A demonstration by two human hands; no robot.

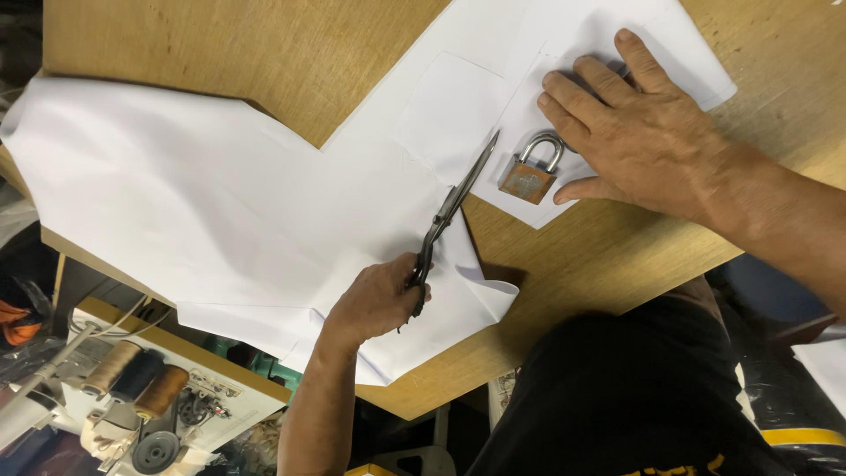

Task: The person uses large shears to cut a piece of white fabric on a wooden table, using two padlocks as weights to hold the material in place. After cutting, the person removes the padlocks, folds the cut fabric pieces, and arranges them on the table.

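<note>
Gripping a pair of metal scissors (449, 211) by the handles: left hand (374, 300), fingers curled tight through the loops, at the near edge of the wooden table (264, 53). Blades long, thin and nearly closed, pointing up and to the right across a large white sheet (220, 203), tips ending just beside a padlock (529, 172). Cannot tell whether cloth or paper, that sheet. Spreads over most of the table, hangs past the near edge on the left, and curls up in a loose flap just right of the scissor handles. Lies in overlapping layers towards the far right, with faint straight edges showing through. Sits on the white sheet near its lower right corner, the padlock – brass-coloured body, silver shackle, lying flat. Pressed flat on the same sheet just beyond the padlock: right hand (634, 132), open and empty, palm down, fingers spread a little and pointing up and left, thumb stretched beside the shackle and close to it, though contact cannot be told. Well apart, the two hands, with scissors and padlock between them. Bare wood visible at the top left and along the right side. Below the table edge on the left – part of a sewing machine (189, 392) with three thread spools (137, 379), tan, dark and brown, side by side. Dark shirt (634, 397) filling the lower right.
</note>
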